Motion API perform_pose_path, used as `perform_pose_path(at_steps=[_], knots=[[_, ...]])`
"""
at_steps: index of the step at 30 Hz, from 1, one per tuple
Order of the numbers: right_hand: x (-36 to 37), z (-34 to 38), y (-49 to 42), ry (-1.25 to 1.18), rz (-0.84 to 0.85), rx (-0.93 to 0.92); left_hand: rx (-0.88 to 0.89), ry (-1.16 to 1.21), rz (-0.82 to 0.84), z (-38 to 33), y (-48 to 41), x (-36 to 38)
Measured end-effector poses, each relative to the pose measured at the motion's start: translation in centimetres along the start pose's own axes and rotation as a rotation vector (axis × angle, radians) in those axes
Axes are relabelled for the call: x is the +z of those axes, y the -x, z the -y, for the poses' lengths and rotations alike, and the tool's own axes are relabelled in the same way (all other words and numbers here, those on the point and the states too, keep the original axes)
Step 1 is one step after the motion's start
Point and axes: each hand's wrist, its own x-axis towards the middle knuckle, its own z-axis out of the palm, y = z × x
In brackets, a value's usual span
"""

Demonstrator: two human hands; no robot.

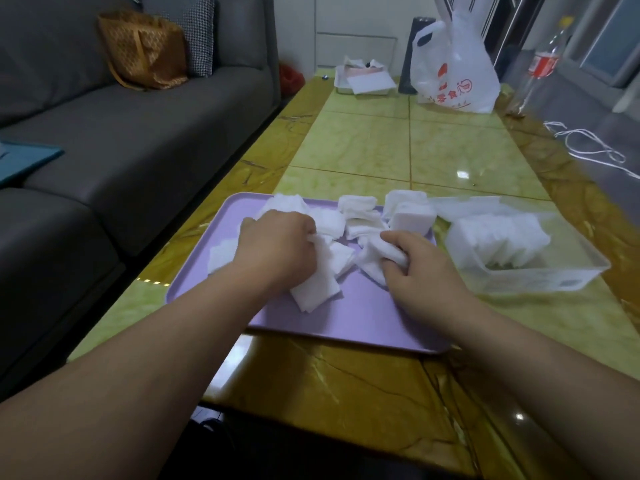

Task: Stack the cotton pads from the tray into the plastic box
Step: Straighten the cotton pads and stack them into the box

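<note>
Gripping bunched cotton pads (313, 292) on the tray (346, 323) with left hand (273, 237) and right hand (422, 268), both curled tight. Plastic box (519, 282) at 3 o'clock, partly filled. Could crumple pads, spoiling neat stacking.

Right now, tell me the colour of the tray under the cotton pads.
Pale purple tray, clearest in the head view.

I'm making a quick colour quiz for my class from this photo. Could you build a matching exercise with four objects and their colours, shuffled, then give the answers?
Things:
1. tray
2. plastic box
3. handbag
4. cotton pads

Colours:
a. see-through
b. white
c. purple
d. brown

Pairs: 1-c, 2-a, 3-d, 4-b
</note>
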Motion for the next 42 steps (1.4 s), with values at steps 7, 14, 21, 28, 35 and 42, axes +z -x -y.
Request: perform_pose_path(at_steps=[7,14,21,28,35,42], knots=[[-1.9,0.0,-0.5,-0.379,-0.117,0.224,0.158,0.739,-0.127,-2.4,-0.9,-1.0],[-2.4,-1.8,-0.3,-0.597,-0.098,0.275,-0.059,1.336,0.303,-4.3,-0.2,0.0],[-2.7,-3.1,0.9,-0.716,-0.032,0.325,0.040,1.289,0.433,-5.1,0.6,1.0],[-2.8,-2.4,0.7,-0.727,0.084,0.282,0.047,1.199,0.451,-4.6,0.6,0.7],[-2.7,-1.6,1.3,-0.874,0.166,0.300,0.056,1.211,0.353,-5.2,1.1,0.8],[-2.9,-1.2,1.4,-0.932,0.212,0.317,0.040,1.060,0.225,-5.1,1.1,1.6]])
